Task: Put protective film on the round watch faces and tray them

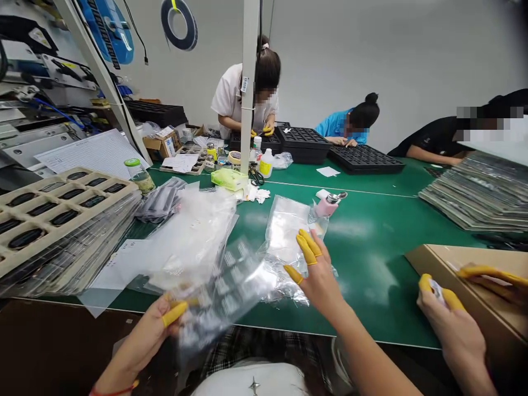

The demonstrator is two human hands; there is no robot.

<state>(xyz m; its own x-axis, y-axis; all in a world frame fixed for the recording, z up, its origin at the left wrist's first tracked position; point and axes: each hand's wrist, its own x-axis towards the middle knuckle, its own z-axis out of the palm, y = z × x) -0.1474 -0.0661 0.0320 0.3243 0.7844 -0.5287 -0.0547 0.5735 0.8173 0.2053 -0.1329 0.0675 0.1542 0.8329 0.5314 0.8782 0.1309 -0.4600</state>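
Note:
My left hand (163,320), with a yellow finger cot on the thumb, grips the near end of a clear plastic bag (235,283) with white print. The bag slants up to the right and is slightly blurred. My right hand (315,269) hovers over the table with its fingers apart, yellow cots on the thumb and two fingers, and nothing in it. Beneath and beyond it lie more clear plastic bags (287,223). To the left of the held bag, a heap of whitish translucent bags (192,234) covers part of the table.
Stacked trays with black coiled parts (68,192) stand at the left. A pink pump bottle (326,205) is beyond my right hand. At the right, a co-worker's hands (451,319) are beside a cardboard box (437,264). Other people work behind black trays (365,159).

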